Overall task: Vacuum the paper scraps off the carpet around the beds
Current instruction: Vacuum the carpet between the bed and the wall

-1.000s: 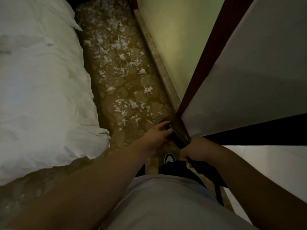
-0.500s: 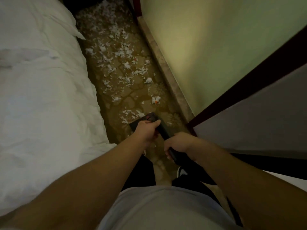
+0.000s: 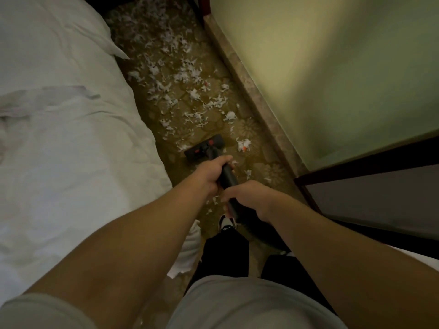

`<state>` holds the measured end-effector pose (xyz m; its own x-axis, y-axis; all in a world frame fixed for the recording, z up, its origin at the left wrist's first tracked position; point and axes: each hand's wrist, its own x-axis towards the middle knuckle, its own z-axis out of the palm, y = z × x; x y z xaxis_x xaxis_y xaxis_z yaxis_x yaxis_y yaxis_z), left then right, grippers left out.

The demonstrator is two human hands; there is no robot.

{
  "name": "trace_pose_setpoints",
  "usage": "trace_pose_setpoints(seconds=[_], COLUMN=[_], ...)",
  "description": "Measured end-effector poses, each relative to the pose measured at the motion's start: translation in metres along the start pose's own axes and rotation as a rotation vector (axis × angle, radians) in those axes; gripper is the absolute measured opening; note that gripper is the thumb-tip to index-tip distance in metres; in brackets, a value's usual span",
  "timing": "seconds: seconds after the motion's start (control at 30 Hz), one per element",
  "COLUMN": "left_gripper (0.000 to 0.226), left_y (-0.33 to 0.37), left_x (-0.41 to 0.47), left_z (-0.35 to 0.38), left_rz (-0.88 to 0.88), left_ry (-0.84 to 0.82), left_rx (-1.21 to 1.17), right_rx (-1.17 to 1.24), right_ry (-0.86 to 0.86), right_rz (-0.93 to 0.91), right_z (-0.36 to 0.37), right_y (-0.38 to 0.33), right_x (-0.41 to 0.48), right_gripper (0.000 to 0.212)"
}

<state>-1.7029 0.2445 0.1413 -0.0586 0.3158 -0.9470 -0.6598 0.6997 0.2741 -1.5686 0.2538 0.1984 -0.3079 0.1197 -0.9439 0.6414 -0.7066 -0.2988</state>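
Observation:
A dark vacuum wand point(image 3: 227, 177) runs from my hands down to its black floor head point(image 3: 204, 148), which lies flat on the brown patterned carpet point(image 3: 273, 172). My left hand point(image 3: 211, 173) grips the wand higher along the tube; my right hand point(image 3: 247, 199) grips it nearer my body. White paper scraps point(image 3: 180, 74) are strewn thickly over the carpet ahead of the head, up the narrow aisle. One clump with an orange bit point(image 3: 244, 144) lies just right of the head. A few scraps point(image 3: 215, 200) remain below my hands.
A bed with white bedding point(image 3: 66, 143) fills the left side. A marble skirting point(image 3: 251, 91) and pale green wall point(image 3: 332, 67) bound the aisle on the right. A dark-framed door point(image 3: 370, 200) stands at the right. My shoe point(image 3: 226, 223) and dark trousers show below.
The floor head has slid forward along the aisle into full view, and my arms have stretched out with it. The view has shifted past the door towards the scraps.

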Motion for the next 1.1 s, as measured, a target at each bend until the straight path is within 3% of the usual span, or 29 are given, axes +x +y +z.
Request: trace_pose_setpoints(seconds=[0.13, 0.33, 0.43, 0.63, 0.77, 1.1], left_gripper=[0.016, 0.027, 0.018, 0.027, 0.013, 0.016], left_y=[0.002, -0.026, -0.051, -0.113, -0.167, -0.3], left_x=[0.002, -0.001, -0.007, -0.032, -0.05, -0.074], left_z=[-0.011, -0.025, -0.029, -0.019, -0.003, 0.074], left_rz=[0.028, 0.035, 0.035, 0.06, 0.051, -0.008], left_ry=[0.038, 0.071, 0.083, 0.091, 0.1, 0.066], left_rx=[0.071, 0.124, 0.11, 0.037, -0.013, 0.014], right_rx=[0.056, 0.065, 0.045, -0.02, -0.08, -0.098], right_ry=[-0.065, -0.04, -0.055, -0.085, -0.081, -0.03], right_rz=[0.082, 0.051, 0.051, 0.059, 0.044, 0.032], right_z=[0.011, 0.03, 0.031, 0.018, 0.005, -0.058], right_y=[-0.003, 0.028, 0.051, 0.107, 0.154, 0.289], right_x=[0.004, 0.003, -0.001, -0.025, -0.046, -0.101], right_gripper=[0.009, 0.009, 0.007, 0.005, 0.008, 0.01])
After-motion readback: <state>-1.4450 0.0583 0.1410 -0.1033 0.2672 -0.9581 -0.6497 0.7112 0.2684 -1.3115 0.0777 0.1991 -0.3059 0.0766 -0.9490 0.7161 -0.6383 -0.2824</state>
